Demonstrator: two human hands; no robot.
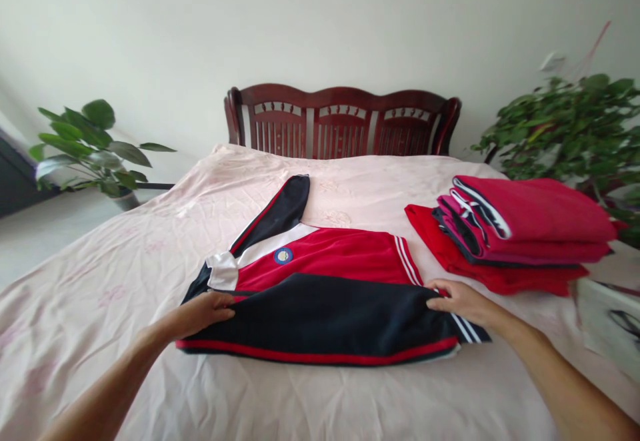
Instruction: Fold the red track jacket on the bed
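Note:
A red, white and dark navy jacket lies sideways on the bed, its collar end to the left and its striped hem to the right. A round badge shows on its chest. The far sleeve stretches toward the headboard. The near dark sleeve with its red stripe lies folded across the front of the body. My left hand pinches the cloth near the shoulder. At the hem end, my right hand pinches the dark cloth between thumb and fingers. Both hands hide the bits of fabric in their grip.
A stack of folded red and pink clothes sits on the bed at right. Behind stands a dark wooden headboard. Potted plants flank the bed, one leafy plant at right. A pale bag lies at the right edge.

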